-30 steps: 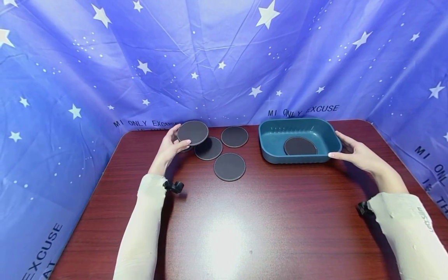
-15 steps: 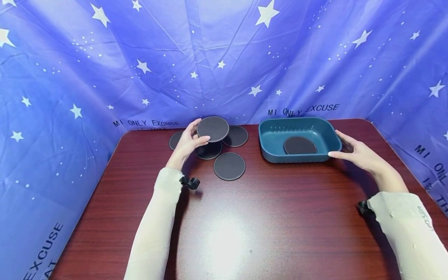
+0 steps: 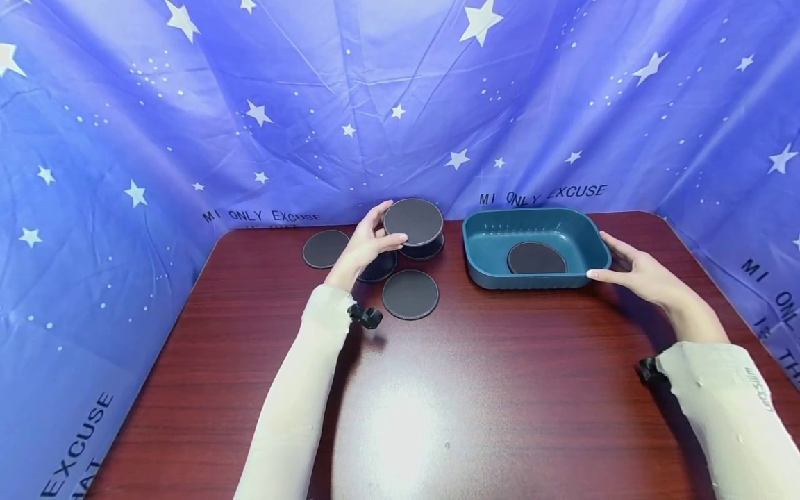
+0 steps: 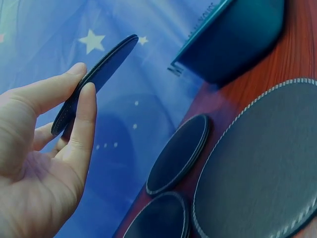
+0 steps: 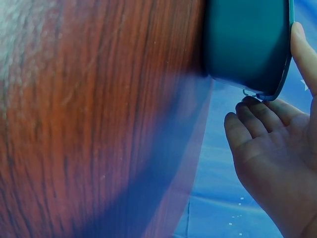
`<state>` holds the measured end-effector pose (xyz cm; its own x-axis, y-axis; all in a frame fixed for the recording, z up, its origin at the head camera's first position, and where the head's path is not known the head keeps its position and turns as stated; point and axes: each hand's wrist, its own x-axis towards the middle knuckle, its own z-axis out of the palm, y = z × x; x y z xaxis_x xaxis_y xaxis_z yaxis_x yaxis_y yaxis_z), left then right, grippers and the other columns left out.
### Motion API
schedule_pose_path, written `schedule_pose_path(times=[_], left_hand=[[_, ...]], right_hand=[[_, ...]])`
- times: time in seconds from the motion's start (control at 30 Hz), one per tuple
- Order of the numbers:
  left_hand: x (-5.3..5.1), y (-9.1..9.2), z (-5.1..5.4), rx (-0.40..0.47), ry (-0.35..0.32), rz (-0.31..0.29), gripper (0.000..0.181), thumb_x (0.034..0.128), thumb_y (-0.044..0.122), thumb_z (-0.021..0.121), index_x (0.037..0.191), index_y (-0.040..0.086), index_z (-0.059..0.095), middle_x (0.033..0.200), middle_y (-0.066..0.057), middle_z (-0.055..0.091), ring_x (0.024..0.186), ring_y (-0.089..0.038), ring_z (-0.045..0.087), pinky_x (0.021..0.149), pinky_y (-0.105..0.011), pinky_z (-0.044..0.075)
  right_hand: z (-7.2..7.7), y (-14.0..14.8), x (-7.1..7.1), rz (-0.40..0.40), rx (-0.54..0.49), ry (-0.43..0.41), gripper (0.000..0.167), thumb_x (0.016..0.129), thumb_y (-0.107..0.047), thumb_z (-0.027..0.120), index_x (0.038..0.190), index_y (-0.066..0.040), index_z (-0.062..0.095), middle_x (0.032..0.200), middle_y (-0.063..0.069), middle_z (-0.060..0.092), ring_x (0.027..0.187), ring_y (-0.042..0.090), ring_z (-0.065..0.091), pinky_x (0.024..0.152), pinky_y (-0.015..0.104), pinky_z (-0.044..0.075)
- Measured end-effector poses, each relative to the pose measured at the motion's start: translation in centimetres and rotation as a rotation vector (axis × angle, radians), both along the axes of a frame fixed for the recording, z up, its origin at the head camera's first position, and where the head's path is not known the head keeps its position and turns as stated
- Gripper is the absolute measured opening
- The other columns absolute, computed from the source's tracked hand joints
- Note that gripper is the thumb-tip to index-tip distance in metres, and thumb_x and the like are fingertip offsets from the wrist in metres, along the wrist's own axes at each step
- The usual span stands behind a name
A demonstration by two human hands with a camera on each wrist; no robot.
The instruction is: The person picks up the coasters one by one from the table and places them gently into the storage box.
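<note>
In the head view my left hand (image 3: pixel 367 244) pinches a round black coaster (image 3: pixel 413 221) by its left edge, thumb on one face and fingers on the other. The coaster is held above the table and partly covers another coaster (image 3: pixel 430 248) lying below it. My right hand (image 3: pixel 640 273) holds the right end of a teal rectangular basin (image 3: pixel 528 282), thumb at the near corner of the rim. Inside the basin lies one black coaster (image 3: pixel 536 257). In the left wrist view the held coaster (image 4: pixel 106 74) appears nearly edge-on, with stitching along its rim.
More coasters lie flat on the brown table (image 3: pixel 500 389): one at the left (image 3: pixel 326 248), one partly behind my left hand (image 3: pixel 379 268), one nearer the front (image 3: pixel 410 294). A blue star-patterned cloth (image 3: pixel 400 153) hangs around the table's back and sides.
My left hand has carried the coaster rightward, from over the leftmost coasters to over the back-right one. The right hand and basin have stayed put.
</note>
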<state>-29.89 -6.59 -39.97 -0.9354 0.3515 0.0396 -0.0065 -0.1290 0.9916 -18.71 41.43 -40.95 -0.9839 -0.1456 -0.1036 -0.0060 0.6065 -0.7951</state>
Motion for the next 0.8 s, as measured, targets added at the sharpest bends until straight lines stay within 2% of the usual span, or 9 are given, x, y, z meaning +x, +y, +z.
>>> schedule_pose_path(times=[0.1,0.27,0.4,0.63,0.67,0.77,0.8], left_hand=[[-0.1,0.9,0.1,0.007,0.012,-0.019,0.084,0.0853,-0.017,0.064,0.157,0.007,0.027,0.127,-0.008,0.046,0.086,-0.008,0.066,0.071,-0.022,0.061],[-0.1,2.2,0.3,-0.011,0.044,-0.038,0.085,0.0847,-0.016,0.066,0.156,0.007,0.027,0.12,-0.005,0.046,0.085,-0.008,0.066,0.072,-0.025,0.062],[-0.2,3.5,0.7,-0.029,0.068,-0.053,0.083,0.085,-0.015,0.066,0.156,0.007,0.029,0.12,-0.006,0.045,0.084,-0.008,0.066,0.073,-0.027,0.063],[-0.1,5.6,1.2,-0.06,0.078,-0.076,0.083,0.0853,-0.012,0.069,0.156,0.008,0.03,0.126,-0.009,0.045,0.089,-0.013,0.066,0.088,-0.048,0.06],[0.0,5.8,1.3,-0.066,0.08,-0.076,0.083,0.0853,-0.011,0.069,0.156,0.008,0.03,0.127,-0.01,0.045,0.089,-0.014,0.066,0.088,-0.049,0.059],[0.0,6.8,1.4,-0.073,0.081,-0.085,0.083,0.0849,-0.012,0.069,0.156,0.007,0.03,0.129,-0.013,0.046,0.088,-0.015,0.066,0.082,-0.041,0.062],[0.0,7.2,1.4,-0.078,0.084,-0.091,0.083,0.0849,-0.012,0.069,0.156,0.007,0.03,0.13,-0.014,0.046,0.088,-0.016,0.066,0.083,-0.043,0.062]], right_hand=[[0.0,0.1,-0.1,0.002,-0.005,-0.001,0.085,0.098,-0.016,0.064,0.161,-0.01,0.008,0.163,0.027,0.015,0.151,0.035,0.021,0.094,-0.006,0.031],[0.1,0.1,0.0,0.002,-0.013,-0.019,0.086,0.098,-0.017,0.064,0.161,-0.011,0.006,0.164,0.026,0.012,0.151,0.042,0.017,0.095,-0.006,0.03],[0.0,0.1,0.1,0.005,-0.026,-0.015,0.086,0.098,-0.018,0.063,0.161,-0.011,0.005,0.164,0.026,0.011,0.151,0.041,0.015,0.095,-0.006,0.03],[-0.1,0.1,0.2,0.005,-0.033,-0.001,0.085,0.098,-0.016,0.063,0.161,-0.009,0.006,0.164,0.027,0.012,0.152,0.035,0.017,0.096,-0.006,0.031],[-0.1,0.0,0.1,0.009,-0.033,0.002,0.085,0.098,-0.016,0.063,0.161,-0.008,0.005,0.163,0.028,0.011,0.152,0.037,0.017,0.095,-0.006,0.031],[0.0,0.0,0.1,0.011,-0.028,0.009,0.085,0.098,-0.014,0.063,0.161,-0.008,0.006,0.163,0.029,0.012,0.152,0.037,0.018,0.095,-0.006,0.031],[0.0,-0.1,0.1,0.012,-0.026,0.011,0.084,0.098,-0.014,0.063,0.161,-0.008,0.007,0.163,0.029,0.013,0.152,0.036,0.018,0.095,-0.006,0.031]])
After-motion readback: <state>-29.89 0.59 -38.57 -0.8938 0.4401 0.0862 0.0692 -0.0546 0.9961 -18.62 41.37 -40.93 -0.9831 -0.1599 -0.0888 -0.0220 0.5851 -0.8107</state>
